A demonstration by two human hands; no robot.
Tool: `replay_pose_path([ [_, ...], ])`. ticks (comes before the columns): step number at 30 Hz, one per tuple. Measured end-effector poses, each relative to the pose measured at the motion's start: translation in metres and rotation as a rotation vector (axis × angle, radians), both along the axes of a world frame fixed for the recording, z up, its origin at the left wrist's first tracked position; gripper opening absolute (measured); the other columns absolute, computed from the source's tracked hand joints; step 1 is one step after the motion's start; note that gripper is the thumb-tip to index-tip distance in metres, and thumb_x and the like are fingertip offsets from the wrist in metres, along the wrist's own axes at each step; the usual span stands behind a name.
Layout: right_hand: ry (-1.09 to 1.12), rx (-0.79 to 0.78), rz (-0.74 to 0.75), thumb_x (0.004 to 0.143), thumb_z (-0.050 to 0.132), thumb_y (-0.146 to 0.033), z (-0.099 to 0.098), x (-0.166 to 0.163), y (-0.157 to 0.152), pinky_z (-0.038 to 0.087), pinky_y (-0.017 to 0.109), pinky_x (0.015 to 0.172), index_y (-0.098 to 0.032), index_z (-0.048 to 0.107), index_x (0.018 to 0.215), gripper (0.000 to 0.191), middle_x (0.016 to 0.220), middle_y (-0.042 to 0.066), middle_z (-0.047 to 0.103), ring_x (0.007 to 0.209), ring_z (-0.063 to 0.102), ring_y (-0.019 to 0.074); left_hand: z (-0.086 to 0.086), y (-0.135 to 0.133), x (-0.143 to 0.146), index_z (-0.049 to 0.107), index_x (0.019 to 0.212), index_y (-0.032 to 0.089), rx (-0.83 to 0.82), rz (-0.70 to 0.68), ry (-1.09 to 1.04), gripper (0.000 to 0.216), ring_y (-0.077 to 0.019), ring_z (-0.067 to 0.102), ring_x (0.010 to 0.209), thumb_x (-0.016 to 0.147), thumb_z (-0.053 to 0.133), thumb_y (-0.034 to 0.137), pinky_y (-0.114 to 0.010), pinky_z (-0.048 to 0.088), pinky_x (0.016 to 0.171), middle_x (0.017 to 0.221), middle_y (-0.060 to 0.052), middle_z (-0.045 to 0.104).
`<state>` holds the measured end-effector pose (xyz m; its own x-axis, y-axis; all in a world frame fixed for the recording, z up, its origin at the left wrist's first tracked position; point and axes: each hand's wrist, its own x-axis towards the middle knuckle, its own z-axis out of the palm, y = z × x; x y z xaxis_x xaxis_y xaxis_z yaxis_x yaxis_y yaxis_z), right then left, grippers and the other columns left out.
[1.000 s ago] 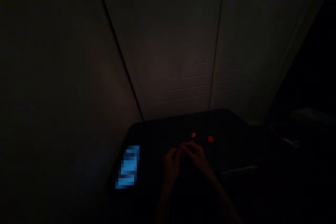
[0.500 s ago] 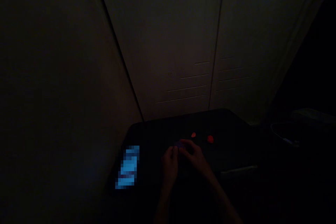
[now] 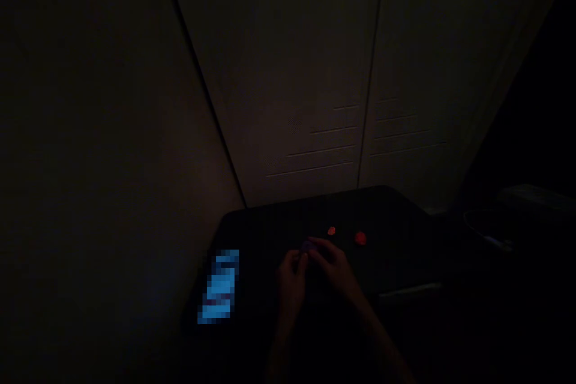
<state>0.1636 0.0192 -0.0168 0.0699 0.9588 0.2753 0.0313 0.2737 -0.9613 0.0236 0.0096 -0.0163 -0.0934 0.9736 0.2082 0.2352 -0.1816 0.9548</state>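
- We see very little light here; most of the scene is near black, and fine texture is lost.
- Our left hand point(image 3: 291, 279) and right hand point(image 3: 336, 269) lie close together over a dark, matte surface point(image 3: 396, 216) with a rounded far corner.
- The fingers of both hands curl inward and their tips meet at a small purplish thing point(image 3: 308, 246), which sits at the far end of the hands, above the middle of the surface.
- We cannot tell whether the fingers are clamped on it or only touch it; the gloom hides the contact.
- The purplish thing shows as a dull, soft-edged blob. Its material, its long axis and the way it points cannot be made out.
- Just beyond the right hand lie two small red things, apart from each other: a smaller red piece point(image 3: 332, 231), nearer the purplish thing, and a rounder, larger red piece point(image 3: 360, 239) to its right. Both look smooth and bright against the dark top.
- At the left edge of the surface, well apart from the hands, a blue glowing screen point(image 3: 220, 285) forms a long rectangle, its length running away from us with a slight tilt to the right.
- Behind stand flat, pale wall panels point(image 3: 292, 60) with straight vertical seams and rows of thin horizontal slits point(image 3: 324, 150).
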Motion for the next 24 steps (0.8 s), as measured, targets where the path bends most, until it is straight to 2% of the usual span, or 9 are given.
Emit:
replay_pose_path([
  [4,-0.069,-0.032,0.008,0.083,0.071,-0.047,0.001,-0.001,0.000,0.054,0.039,0.091,-0.019,0.077,0.102,0.034,0.103,0.009,0.078,0.098,0.071,0.0283,0.002,-0.002,0.000,0.069,0.090,0.017,0.002,0.012,-0.016,0.040,-0.0237,0.072,0.080,0.087,0.061,0.057,-0.031,0.054,0.073,0.086,-0.008,0.076],
  [9,-0.062,-0.049,-0.014,0.081,0.071,-0.054,0.004,0.000,-0.002,0.055,0.039,0.085,-0.018,0.078,0.096,0.039,0.098,0.011,0.079,0.093,0.072,0.0295,0.001,-0.003,0.001,0.068,0.085,0.018,0.020,0.005,-0.018,0.037,-0.0212,0.070,0.076,0.088,0.061,0.054,-0.029,0.052,0.070,0.081,-0.006,0.074],
  [15,-0.066,-0.031,0.013,0.082,0.071,-0.055,0.011,0.001,-0.007,0.055,0.038,0.085,-0.020,0.079,0.095,0.038,0.098,0.009,0.080,0.093,0.073,0.0291,0.004,-0.003,0.003,0.069,0.092,0.018,0.026,0.008,-0.017,0.033,-0.0216,0.071,0.084,0.091,0.058,0.049,-0.030,0.053,0.076,0.089,-0.007,0.075],
  [18,-0.059,-0.040,0.009,0.082,0.072,-0.055,0.009,0.001,-0.005,0.055,0.039,0.086,-0.019,0.079,0.096,0.039,0.098,0.009,0.080,0.094,0.073,0.0295,0.004,-0.003,0.003,0.070,0.096,0.018,0.038,-0.005,-0.023,0.034,-0.0222,0.071,0.089,0.092,0.056,0.048,-0.031,0.053,0.080,0.095,-0.008,0.076],
  [24,-0.077,0.004,-0.027,0.084,0.071,-0.051,0.006,-0.002,-0.003,0.053,0.038,0.092,-0.020,0.077,0.100,0.036,0.103,0.008,0.078,0.099,0.071,0.0268,0.003,-0.003,0.001,0.069,0.097,0.018,0.045,-0.021,0.058,0.035,-0.0226,0.070,0.088,0.094,0.051,0.048,-0.032,0.052,0.080,0.094,-0.008,0.075],
])
